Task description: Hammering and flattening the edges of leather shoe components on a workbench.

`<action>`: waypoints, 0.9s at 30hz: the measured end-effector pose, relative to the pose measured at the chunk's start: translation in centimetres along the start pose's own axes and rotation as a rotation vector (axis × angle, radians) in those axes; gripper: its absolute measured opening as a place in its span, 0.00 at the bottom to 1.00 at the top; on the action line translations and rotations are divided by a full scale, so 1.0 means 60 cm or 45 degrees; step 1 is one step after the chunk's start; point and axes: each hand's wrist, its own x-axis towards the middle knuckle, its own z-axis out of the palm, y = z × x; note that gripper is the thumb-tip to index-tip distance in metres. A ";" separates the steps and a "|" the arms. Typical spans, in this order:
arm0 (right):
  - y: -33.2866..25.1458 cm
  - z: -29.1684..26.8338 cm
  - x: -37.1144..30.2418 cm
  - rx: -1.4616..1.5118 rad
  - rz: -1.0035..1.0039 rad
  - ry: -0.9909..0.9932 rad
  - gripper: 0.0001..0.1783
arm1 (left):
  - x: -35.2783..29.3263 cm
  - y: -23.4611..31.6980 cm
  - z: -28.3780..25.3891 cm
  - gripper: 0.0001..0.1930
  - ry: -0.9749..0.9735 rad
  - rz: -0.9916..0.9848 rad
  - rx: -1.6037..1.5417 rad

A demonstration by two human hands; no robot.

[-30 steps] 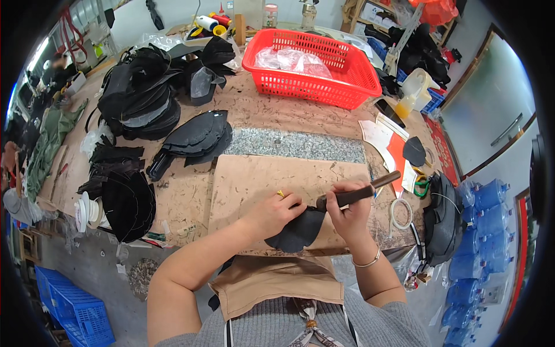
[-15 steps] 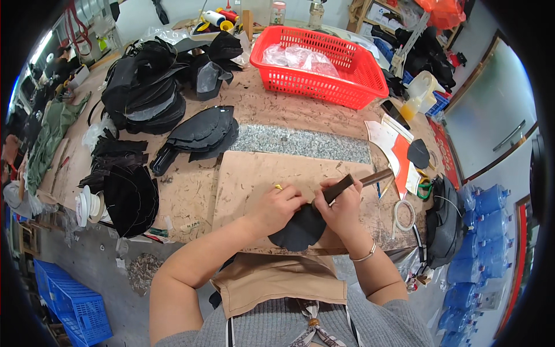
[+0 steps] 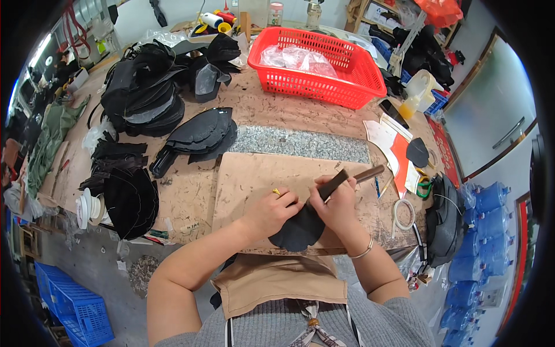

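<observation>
A rounded black piece of leather-like material (image 3: 298,230) lies at the near edge of the board (image 3: 260,179). My left hand (image 3: 274,209) is on its upper left edge, fingers bent and closed on the rim. My right hand (image 3: 334,205) grips a hammer (image 3: 333,184) with a dark head and brown handle, close by the piece's upper right edge. The head slants up and away to the right, and the handle sticks out past my fingers. My fingers and the hammer hide the edge between both hands.
A red plastic basket (image 3: 318,87) with clear bags stands at the back. Black cut pieces (image 3: 199,133) are stacked to the left. At right lie a tape roll (image 3: 404,213), green-handled scissors (image 3: 425,186) and more black pieces (image 3: 445,222). A grey speckled slab (image 3: 300,143) lies beyond the board.
The hammer has shifted slightly left in my right hand, its head turned a little. My left hand has moved slightly, still on the black piece's edge.
</observation>
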 end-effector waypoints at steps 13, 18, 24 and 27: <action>-0.013 -0.087 0.032 0.045 -0.114 0.424 0.18 | 0.057 -0.015 0.052 0.05 0.071 -0.131 -0.270; 0.042 -0.052 -0.013 -0.383 -0.062 0.240 0.10 | 0.099 -0.010 0.069 0.04 -0.067 -0.067 -0.370; 0.060 -0.046 -0.014 -0.207 0.128 0.248 0.11 | 0.084 -0.030 0.051 0.08 -0.064 0.107 -0.365; 0.054 -0.053 -0.001 -0.154 0.079 0.158 0.11 | 0.078 -0.017 0.052 0.09 -0.049 0.132 -0.196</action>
